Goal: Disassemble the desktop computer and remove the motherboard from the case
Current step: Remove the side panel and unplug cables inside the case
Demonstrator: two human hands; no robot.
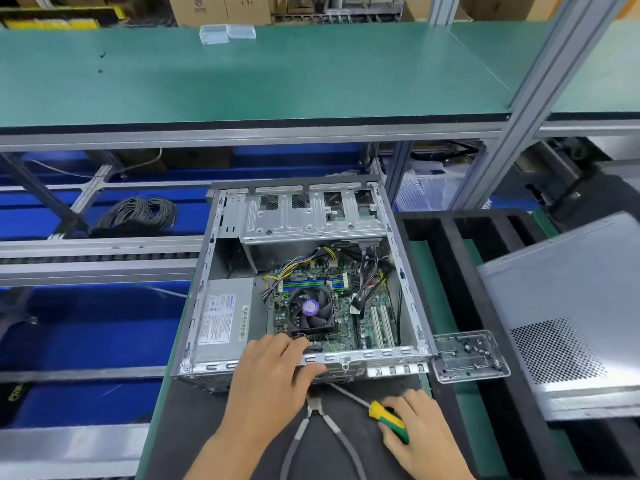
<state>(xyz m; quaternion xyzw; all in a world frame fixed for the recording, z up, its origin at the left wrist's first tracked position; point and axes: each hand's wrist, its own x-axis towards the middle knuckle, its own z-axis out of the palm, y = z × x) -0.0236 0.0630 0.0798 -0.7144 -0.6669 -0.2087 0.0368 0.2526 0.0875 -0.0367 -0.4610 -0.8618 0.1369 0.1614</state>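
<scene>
— What sort of place is this?
— An electronics assembly or repair workshop, a factory line by the look of it. Far beyond the left hand (273, 372) runs a long workbench (242, 81) topped in green matting on aluminium framing.
— Anything else?
— Cardboard boxes (221, 8) stacked behind it, blue bins (90, 327) to the hand's left, and a coil of grey cable (138, 213) up-left of it.

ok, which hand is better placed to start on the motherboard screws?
Right, probably. The right hand already holds the yellow-and-green-handled screwdriver in front of the open grey metal computer case. The left hand rests on the case's near rim, fingers by the black cooler fan, steadying it.
</scene>
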